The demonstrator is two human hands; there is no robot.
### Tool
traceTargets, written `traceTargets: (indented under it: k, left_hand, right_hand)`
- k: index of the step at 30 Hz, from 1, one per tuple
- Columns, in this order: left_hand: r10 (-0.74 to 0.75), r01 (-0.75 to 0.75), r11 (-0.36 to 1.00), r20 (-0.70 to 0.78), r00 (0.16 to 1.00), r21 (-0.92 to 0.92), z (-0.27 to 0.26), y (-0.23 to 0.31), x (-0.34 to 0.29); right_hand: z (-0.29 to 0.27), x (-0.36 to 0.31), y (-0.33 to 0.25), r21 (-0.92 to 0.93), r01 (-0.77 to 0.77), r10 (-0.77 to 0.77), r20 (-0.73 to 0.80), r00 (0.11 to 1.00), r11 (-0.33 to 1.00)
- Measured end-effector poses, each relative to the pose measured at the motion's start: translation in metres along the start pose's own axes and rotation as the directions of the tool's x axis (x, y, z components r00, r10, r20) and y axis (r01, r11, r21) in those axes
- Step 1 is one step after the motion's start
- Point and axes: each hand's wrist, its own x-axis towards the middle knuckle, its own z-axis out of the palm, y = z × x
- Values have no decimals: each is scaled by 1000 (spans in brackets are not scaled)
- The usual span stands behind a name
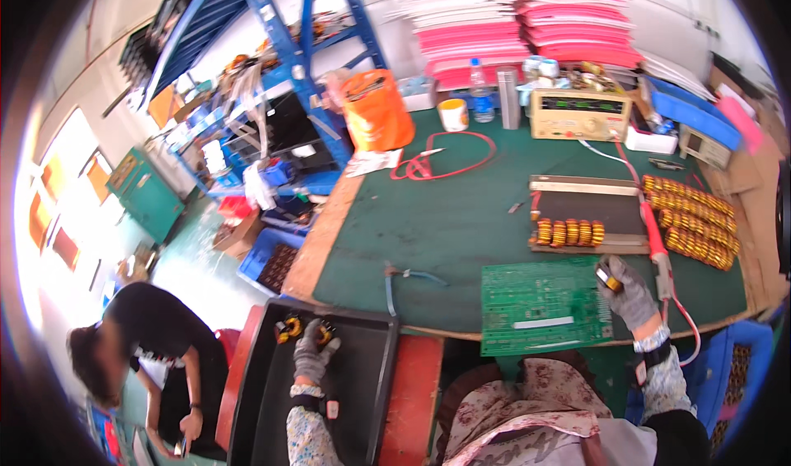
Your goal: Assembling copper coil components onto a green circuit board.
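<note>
My left hand [308, 357], in a grey glove, reaches down into a black tray [383, 367]. Its fingers close on a copper-wound ring coil [327, 332], partly hidden by the glove. Just left of it in the tray lies a pair of similar coils [288, 329]. My right hand [631, 298], also gloved, grips another ring coil [609, 281] with a dark side, above the right edge of a green circuit board [527, 295]. A white strip lies across the board, which rests at the table's near edge.
Wound coils [688, 223] stand in rows at the right, and several more [568, 233] sit by a metal-edged frame [585, 187]. A red-handled tool [655, 239] with a cable lies close to my right hand. Blue-handled pliers [412, 274] lie left. A person [165, 334] works beyond the tray.
</note>
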Motion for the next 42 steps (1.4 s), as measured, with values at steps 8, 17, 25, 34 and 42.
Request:
traceTargets:
  k: [8, 17, 25, 34, 42]
  left_hand:
    - [304, -344, 777, 164, 938, 528, 24, 17, -28]
    - [98, -91, 990, 69, 993, -107, 15, 20, -21]
    - [266, -253, 913, -3, 964, -320, -38, 181, -45]
    - [813, -707, 504, -3, 582, -497, -14, 272, -19]
    - [20, 77, 834, -170, 985, 546, -43, -13, 13]
  right_hand:
    - [-4, 55, -46, -747, 257, -340, 45, 940, 612]
    - [-7, 92, -30, -898, 262, -95, 244, 965, 355]
    - [64, 41, -85, -808, 466, -499, 255, 828, 361]
    - [150, -47, -96, 239, -652, 89, 900, 427, 720]
    - [64, -39, -93, 529, -407, 210, 394, 895, 745]
